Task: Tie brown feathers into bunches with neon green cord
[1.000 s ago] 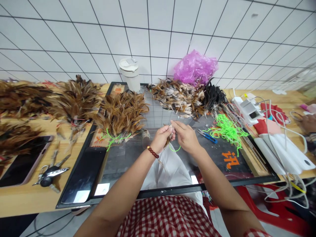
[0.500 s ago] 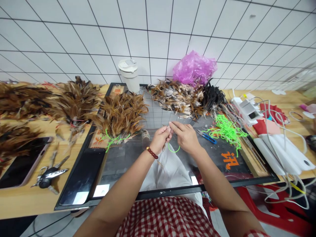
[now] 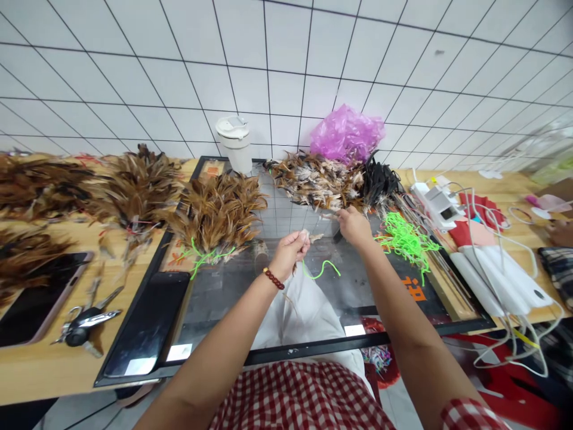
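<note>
My left hand [image 3: 293, 246] is closed over the glass, pinching a small feather bundle [image 3: 315, 237] whose pale ends stick out to the right. A bright green cord [image 3: 323, 272] hangs in a curve beside this hand. My right hand [image 3: 354, 226] is at the front edge of a loose pile of brown and cream feathers [image 3: 320, 179]. Its fingers are pinched at a brown feather, slightly blurred. A tied bunch of brown feathers [image 3: 219, 206] with green cord ends lies to the left. The blue snips are hidden by my right arm.
Green cords [image 3: 405, 239] lie tangled at right, near black feathers [image 3: 380, 179]. Behind stand a white cup [image 3: 235, 146] and a purple plastic bag [image 3: 347, 134]. A black phone [image 3: 150, 322] and keys [image 3: 87, 319] lie left; white cables and chargers [image 3: 441, 203] right. Another person's hand [image 3: 561, 233] shows far right.
My right hand has left my left hand and moved forward and right to the loose feather pile. The left hand keeps its bundle. The green cord now hangs out with a free end.
</note>
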Available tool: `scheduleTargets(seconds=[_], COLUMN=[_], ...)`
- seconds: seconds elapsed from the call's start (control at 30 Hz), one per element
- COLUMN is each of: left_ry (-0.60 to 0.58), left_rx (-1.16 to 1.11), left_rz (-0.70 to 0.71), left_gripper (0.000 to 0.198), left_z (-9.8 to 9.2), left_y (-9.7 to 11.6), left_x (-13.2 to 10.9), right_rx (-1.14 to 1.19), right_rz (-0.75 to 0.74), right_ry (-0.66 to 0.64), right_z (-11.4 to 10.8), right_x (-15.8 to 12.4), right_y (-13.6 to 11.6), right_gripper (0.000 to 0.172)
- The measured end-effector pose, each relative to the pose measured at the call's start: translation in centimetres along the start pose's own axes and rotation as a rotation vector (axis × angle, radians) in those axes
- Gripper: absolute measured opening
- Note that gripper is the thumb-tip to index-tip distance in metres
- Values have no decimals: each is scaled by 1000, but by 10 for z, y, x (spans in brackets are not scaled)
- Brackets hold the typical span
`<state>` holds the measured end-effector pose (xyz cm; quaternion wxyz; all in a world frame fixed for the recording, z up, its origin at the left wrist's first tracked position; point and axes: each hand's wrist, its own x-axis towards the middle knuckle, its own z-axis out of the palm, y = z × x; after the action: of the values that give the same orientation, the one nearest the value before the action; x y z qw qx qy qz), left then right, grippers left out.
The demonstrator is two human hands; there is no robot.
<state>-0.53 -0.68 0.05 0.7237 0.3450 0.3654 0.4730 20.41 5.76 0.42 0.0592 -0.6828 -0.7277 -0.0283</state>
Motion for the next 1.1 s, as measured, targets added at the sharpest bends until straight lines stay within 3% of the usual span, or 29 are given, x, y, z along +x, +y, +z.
scheduleTargets(seconds=[0.1, 0.2, 0.3, 0.37, 0.43, 0.6, 0.8, 0.93, 1.0, 1.1], left_ry=[-25, -9, 28, 38, 24, -21, -56, -93, -107, -150], left_rx=[-25, -47, -25, 22, 102, 318, 445, 366, 294, 216], left_rz=[35, 89, 90, 71, 53, 79, 171, 172, 140, 89], left_gripper=[39, 37, 38, 40, 40, 36, 39, 42, 42, 42], left_z=[0, 0, -1, 0, 1, 2, -4, -2, 0, 3], left_y=[3, 2, 1, 0, 0, 1, -6, -4, -2, 0], left_x=[-1, 1, 2, 2, 0, -3, 1, 1, -1, -3], right_rx=[103, 425, 715, 812, 871, 972, 870, 944, 1019, 1140], right_rz=[-40, -235, -552, -650, -635, -377, -372, -316, -302, -380], right_ry=[47, 88, -21, -101, -101, 98, 209, 275, 265, 110], right_z=[-7, -30, -54, -62, -60, -37, -23, -21, -21, -23], right_x=[-6, -24, -44, -53, -55, -52, -55, -54, -53, -53], right_y=[-6, -13, -25, -34, -43, -55, -54, -50, -48, -46], right_gripper=[24, 20, 16, 21, 23, 26, 32, 33, 28, 28])
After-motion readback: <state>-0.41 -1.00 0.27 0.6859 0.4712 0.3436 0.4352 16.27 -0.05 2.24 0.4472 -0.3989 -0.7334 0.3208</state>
